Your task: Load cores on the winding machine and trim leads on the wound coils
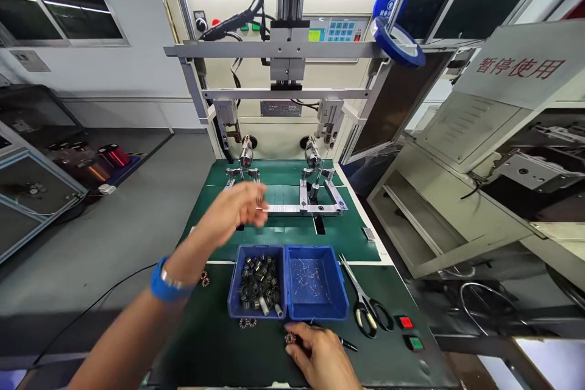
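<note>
My left hand point(242, 207), with a blue wristband, is raised over the green mat before the machine's left spindle point(247, 155). A small copper-coloured part point(260, 198) shows at its bent fingertips; blur hides its details. Low in the view my right hand point(322, 353) pinches a small round copper-wound part point(290, 338) between thumb and finger. A black pen-like tool point(348, 345) lies partly under that hand. Two similar wound parts point(247, 322) lie in front of the left blue bin, and another point(205, 279) lies farther left.
The left blue bin point(232, 292) holds many dark cylindrical parts; the right one point(343, 298) holds thin metal pins. Scissors point(363, 301) lie to their right, near red point(405, 322) and green point(415, 343) buttons. A metal fixture point(320, 208) spans the mat.
</note>
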Motion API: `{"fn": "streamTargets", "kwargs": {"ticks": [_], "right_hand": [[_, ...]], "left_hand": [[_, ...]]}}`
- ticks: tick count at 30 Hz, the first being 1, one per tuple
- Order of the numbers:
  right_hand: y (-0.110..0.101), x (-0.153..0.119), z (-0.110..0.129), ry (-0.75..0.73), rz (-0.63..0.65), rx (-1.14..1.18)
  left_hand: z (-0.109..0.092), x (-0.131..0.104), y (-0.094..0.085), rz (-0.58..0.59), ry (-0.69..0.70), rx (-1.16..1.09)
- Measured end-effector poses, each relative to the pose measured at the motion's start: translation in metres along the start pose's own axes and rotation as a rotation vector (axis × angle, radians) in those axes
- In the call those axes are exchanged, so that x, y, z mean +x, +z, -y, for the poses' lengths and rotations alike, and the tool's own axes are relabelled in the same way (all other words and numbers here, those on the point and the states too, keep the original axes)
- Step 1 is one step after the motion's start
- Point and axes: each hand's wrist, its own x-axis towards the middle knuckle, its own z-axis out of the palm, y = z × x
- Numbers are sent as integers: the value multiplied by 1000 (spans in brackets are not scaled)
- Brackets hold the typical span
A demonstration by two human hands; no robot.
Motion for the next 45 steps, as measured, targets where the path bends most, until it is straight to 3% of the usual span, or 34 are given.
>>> {"fn": "streamTargets", "kwargs": {"ticks": [3,6,8,10,14,17,21,24,27,31,34,38,45], "right_hand": [[-6,-11,0,31,-7,-105],[-26,-25,-1,67,31,-276],[-44,-30,4,30,15,-352],[-60,-26,18,-85,-57,-386],[-66,7,62,-325,-139,-624],[-54,37,88,-393,-84,-728],[-41,60,100,-436,-38,-788],[-44,61,96,-458,-37,-755],[-54,51,88,-495,-63,-660],[-59,31,77,-553,-94,-503],[-57,19,70,-615,-103,-346],[-56,13,65,-678,-132,-66],[-58,18,62,-672,-142,-1]], "left_hand": [[58,-81,-12,210,-172,-97],[125,-136,-23,250,-323,-192],[163,-155,-23,226,-379,-96],[191,-161,-18,182,-353,139],[214,-155,-3,168,-28,731],[218,-149,4,93,160,989],[211,-154,-2,54,135,1082],[191,-156,-14,-16,213,1050],[163,-141,-26,-146,338,1031],[134,-101,-29,13,317,1287],[125,-80,-22,123,256,1446],[126,-75,-14,155,256,1495],[130,-78,-15,220,271,1515]]}}
